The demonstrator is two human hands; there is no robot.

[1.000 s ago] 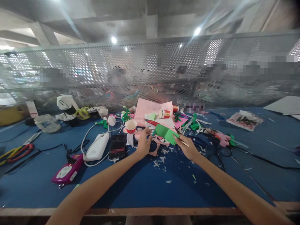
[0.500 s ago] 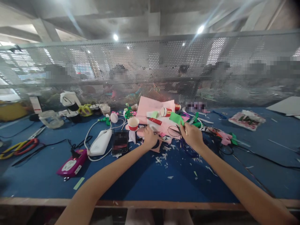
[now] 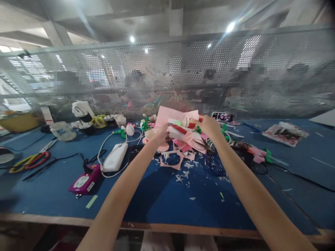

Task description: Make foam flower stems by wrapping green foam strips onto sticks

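Observation:
My left hand (image 3: 161,135) is over the pink paper pile, fingers stretched toward a white piece (image 3: 173,131) with a slim red tool (image 3: 179,129) on it; whether it touches them is unclear. Behind that wrist, a paper cup (image 3: 149,134) is partly hidden. My right hand (image 3: 209,126) reaches over a red-and-white paper cup (image 3: 190,123) lying on its side, its fingers closed at the cup's end. A second red cup (image 3: 201,118) shows behind those fingers. Dark-bladed scissors (image 3: 208,145) lie below the right hand. Pink sheets (image 3: 171,116) spread underneath, one with a round hole.
To the left are a white power bank (image 3: 115,157), a purple socket block (image 3: 85,181), a phone (image 3: 134,152) and red-and-yellow-handled scissors (image 3: 32,162). Paper scraps (image 3: 185,174) litter the table. A bagged item (image 3: 285,133) lies at right. A perforated metal screen (image 3: 162,76) stands behind.
My right hand has let go of the green paper and moved up and back to the lying cup. My left hand has moved up and slightly left, uncovering the holed pink sheet.

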